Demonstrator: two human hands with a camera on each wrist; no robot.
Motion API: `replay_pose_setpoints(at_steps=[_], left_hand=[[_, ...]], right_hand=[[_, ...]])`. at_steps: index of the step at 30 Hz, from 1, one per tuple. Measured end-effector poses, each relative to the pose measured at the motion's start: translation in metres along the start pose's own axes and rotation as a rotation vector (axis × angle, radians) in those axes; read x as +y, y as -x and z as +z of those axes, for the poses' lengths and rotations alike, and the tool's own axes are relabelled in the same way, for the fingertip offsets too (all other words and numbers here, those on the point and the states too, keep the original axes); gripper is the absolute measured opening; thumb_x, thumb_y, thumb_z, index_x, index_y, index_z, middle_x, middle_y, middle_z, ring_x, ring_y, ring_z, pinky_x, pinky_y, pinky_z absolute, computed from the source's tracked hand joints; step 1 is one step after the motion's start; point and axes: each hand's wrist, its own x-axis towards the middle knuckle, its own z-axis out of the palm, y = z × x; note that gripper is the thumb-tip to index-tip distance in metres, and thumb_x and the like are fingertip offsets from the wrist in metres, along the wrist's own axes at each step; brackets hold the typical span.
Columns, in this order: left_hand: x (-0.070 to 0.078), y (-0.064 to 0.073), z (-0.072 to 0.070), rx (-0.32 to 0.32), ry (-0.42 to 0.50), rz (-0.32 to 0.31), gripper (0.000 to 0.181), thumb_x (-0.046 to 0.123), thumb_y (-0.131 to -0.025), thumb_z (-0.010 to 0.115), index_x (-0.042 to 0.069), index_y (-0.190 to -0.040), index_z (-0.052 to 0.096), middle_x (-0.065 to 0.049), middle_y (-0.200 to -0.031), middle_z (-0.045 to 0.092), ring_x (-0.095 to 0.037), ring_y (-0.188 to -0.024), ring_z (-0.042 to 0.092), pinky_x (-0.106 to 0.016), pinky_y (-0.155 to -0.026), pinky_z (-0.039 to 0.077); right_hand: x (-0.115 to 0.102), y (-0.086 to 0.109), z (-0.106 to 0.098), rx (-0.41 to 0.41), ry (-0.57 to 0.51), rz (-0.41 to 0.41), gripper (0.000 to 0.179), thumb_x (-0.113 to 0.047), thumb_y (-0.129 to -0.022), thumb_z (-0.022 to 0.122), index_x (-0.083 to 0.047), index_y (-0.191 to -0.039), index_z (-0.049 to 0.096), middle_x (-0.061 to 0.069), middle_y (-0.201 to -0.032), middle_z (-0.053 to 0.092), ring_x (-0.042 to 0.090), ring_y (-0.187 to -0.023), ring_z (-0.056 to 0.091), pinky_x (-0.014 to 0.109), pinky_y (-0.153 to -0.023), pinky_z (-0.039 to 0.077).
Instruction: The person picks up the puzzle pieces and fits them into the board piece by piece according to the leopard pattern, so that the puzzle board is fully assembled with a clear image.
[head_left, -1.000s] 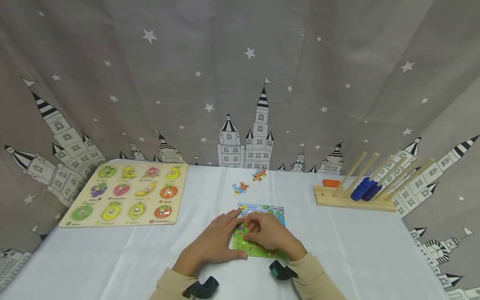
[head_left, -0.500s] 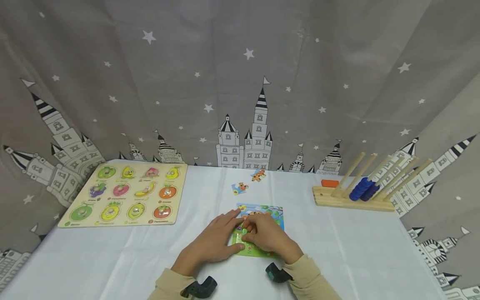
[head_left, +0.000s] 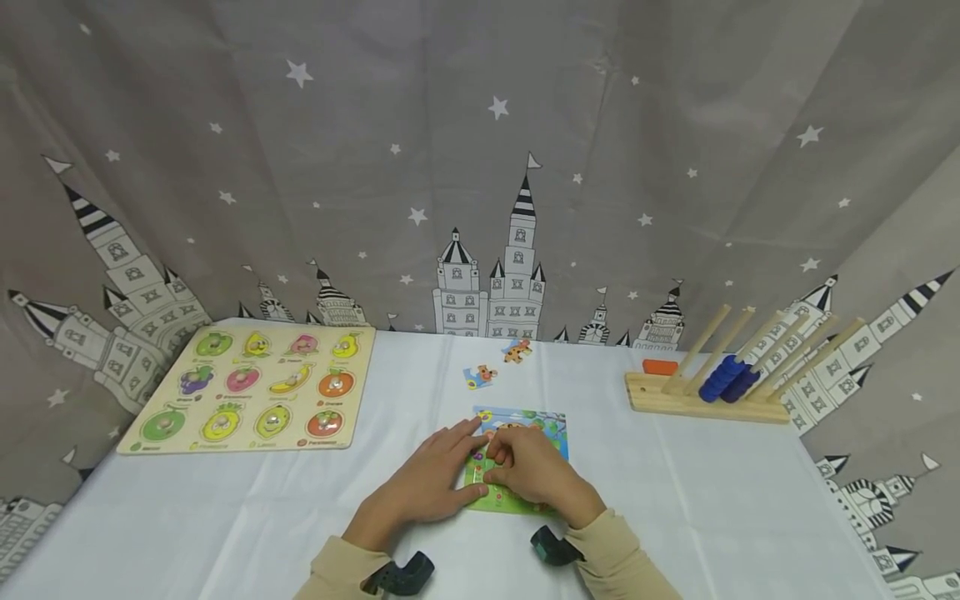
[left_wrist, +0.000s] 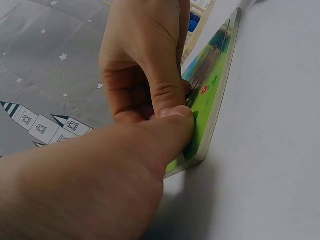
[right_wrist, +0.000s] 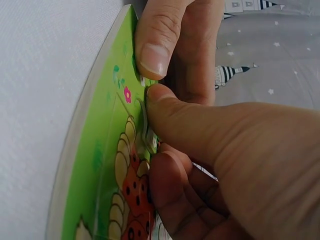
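A picture puzzle board (head_left: 517, 502), blue at the top and green below, lies flat on the white cloth under both hands. My left hand (head_left: 422, 482) rests over its left edge, fingers fairly straight, its thumb (right_wrist: 156, 57) pressing on the green part. Over the board, my right hand (head_left: 538, 468) has curled fingers; thumb and fingertips pinch a small green puzzle piece (right_wrist: 151, 141) at the board's surface. The fingers hide most of that piece. Beyond the board lie two loose puzzle pieces: one with a bear (head_left: 482, 377), another with an orange spotted figure (head_left: 517, 352).
A wooden fruit peg puzzle (head_left: 247, 392) lies at the left. At the right stands a wooden peg rack (head_left: 705, 404) with blue rings (head_left: 723, 377) and an orange block (head_left: 660, 367) behind it. A grey castle-print curtain (head_left: 360, 125) closes off the back.
My left thumb has slid a little upward onto the board. The green piece in my right fingers, tilted up and visible a second ago, now sits lower and is mostly covered.
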Motion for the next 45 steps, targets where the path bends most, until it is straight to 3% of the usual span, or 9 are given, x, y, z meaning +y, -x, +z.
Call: replay_pose_setpoints(at_steps=[4,10,17,25,29,40,45], left_hand=[[0.001,0.000,0.000,-0.003,0.012,-0.005,0.068,0.042,-0.095,0.067,0.013,-0.153,0.046,-0.008,-0.168,0.031,-0.032,-0.155,0.030,-0.053,-0.127,0.025],[0.002,0.000,-0.001,-0.012,0.018,-0.016,0.067,0.041,-0.096,0.067,0.014,-0.153,0.047,-0.007,-0.168,0.031,-0.031,-0.156,0.029,-0.052,-0.128,0.025],[0.002,0.000,0.001,0.020,-0.012,0.003,0.059,0.040,-0.101,0.060,0.013,-0.152,0.048,-0.008,-0.167,0.033,-0.030,-0.155,0.031,-0.051,-0.127,0.026],[0.001,0.001,0.002,0.011,-0.009,0.005,0.057,0.035,-0.102,0.059,0.013,-0.153,0.047,-0.008,-0.168,0.032,-0.031,-0.155,0.030,-0.052,-0.127,0.026],[0.000,0.002,0.002,0.013,-0.012,0.001,0.055,0.034,-0.103,0.057,0.013,-0.153,0.047,-0.008,-0.168,0.032,-0.031,-0.156,0.029,-0.052,-0.127,0.026],[0.000,-0.002,0.002,0.029,-0.012,-0.009,0.058,0.036,-0.101,0.060,0.014,-0.152,0.048,-0.007,-0.167,0.034,-0.032,-0.155,0.031,-0.052,-0.127,0.027],[0.000,-0.002,0.002,0.024,-0.007,-0.006,0.062,0.040,-0.098,0.063,0.016,-0.153,0.047,-0.006,-0.167,0.033,-0.031,-0.155,0.031,-0.051,-0.127,0.027]], right_hand=[[0.000,0.001,0.000,0.008,-0.005,-0.001,0.019,-0.017,-0.081,0.087,-0.012,-0.089,0.070,-0.007,-0.079,0.063,0.001,-0.070,0.052,0.021,-0.075,0.043],[0.002,0.000,0.000,0.016,-0.044,-0.013,0.018,-0.011,-0.080,0.087,-0.010,-0.087,0.071,-0.006,-0.076,0.063,0.001,-0.067,0.054,0.017,-0.062,0.048],[0.002,0.000,-0.001,0.020,-0.049,-0.024,0.015,-0.012,-0.080,0.087,-0.010,-0.087,0.074,-0.007,-0.073,0.064,0.000,-0.064,0.053,0.016,-0.058,0.047],[0.002,0.002,-0.003,0.006,-0.018,0.043,0.004,-0.015,-0.086,0.082,-0.013,-0.090,0.082,-0.008,-0.082,0.074,-0.001,-0.073,0.060,0.018,-0.067,0.052],[0.002,0.001,-0.002,0.008,0.008,0.026,0.003,-0.017,-0.086,0.082,-0.014,-0.087,0.083,-0.010,-0.084,0.076,-0.001,-0.080,0.062,0.019,-0.071,0.053],[0.006,-0.001,-0.002,0.009,-0.021,0.010,0.004,-0.015,-0.087,0.082,-0.013,-0.083,0.080,-0.010,-0.077,0.071,-0.003,-0.063,0.053,0.018,-0.060,0.048],[0.013,-0.004,-0.011,-0.014,-0.083,0.002,0.005,-0.017,-0.089,0.080,-0.014,-0.092,0.078,-0.009,-0.080,0.069,0.001,-0.069,0.057,0.019,-0.063,0.049]])
